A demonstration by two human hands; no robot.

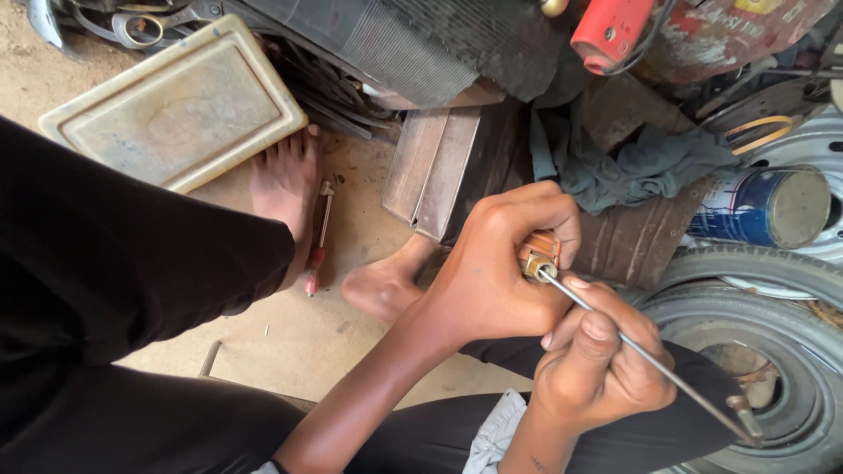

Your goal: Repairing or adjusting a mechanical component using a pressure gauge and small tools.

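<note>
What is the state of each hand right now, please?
Left hand: fingers closed around a small orange-and-brass fitting.
Right hand: fingers closed on a thin metal rod that runs into the fitting.

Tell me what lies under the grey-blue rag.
The rag drapes over rusty brown metal sheets beside a blue can. Whatever sits beneath its folds is covered and cannot be seen.

Blue-and-white can (766, 206), red canister (609, 32), cream tray (176, 105), grey-blue rag (645, 167)
</note>
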